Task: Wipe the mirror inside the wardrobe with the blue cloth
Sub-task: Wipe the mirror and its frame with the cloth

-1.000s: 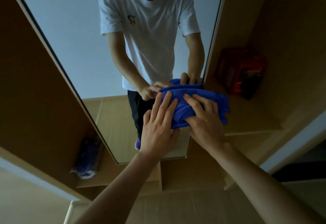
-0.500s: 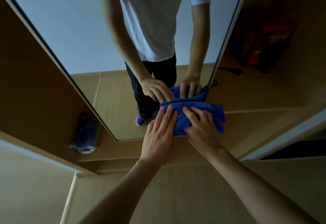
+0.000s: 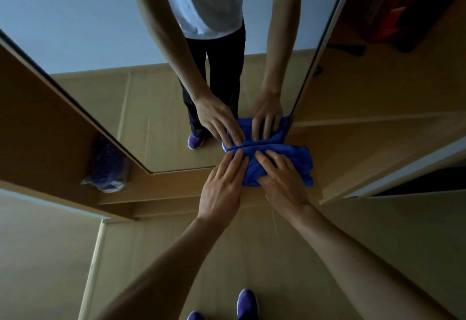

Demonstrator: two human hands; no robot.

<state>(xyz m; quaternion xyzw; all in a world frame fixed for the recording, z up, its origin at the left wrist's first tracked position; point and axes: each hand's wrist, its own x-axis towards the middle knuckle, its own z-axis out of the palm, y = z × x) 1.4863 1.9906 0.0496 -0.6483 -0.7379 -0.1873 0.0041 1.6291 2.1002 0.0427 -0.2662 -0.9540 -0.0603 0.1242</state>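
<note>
The blue cloth [image 3: 282, 161] is lying bunched against the lower right corner of the mirror [image 3: 100, 42], its upper fold touching the glass and its right end hanging past the mirror's dark edge over the wooden panel [image 3: 353, 148] of the wardrobe; both hands are pressing it flat rather than gripping it. The left hand [image 3: 222, 188] is resting with fingers stretched out and close together, only the fingertips overlapping the cloth's left end; the right hand [image 3: 282, 181] is lying spread over the cloth's middle, palm down, fingers slightly apart, nothing clamped between them. The glass is reflecting both hands, the cloth, a white shirt and dark trousers; a purple shoe [image 3: 195, 140] is showing in the reflection, and two more purple shoes [image 3: 247, 304] are standing on the wood floor at the bottom of the view. To the left, a clear bag of something bluish [image 3: 108, 171] is sitting on a low shelf; a blurred red object [image 3: 393, 9] is sitting in the right compartment.
</note>
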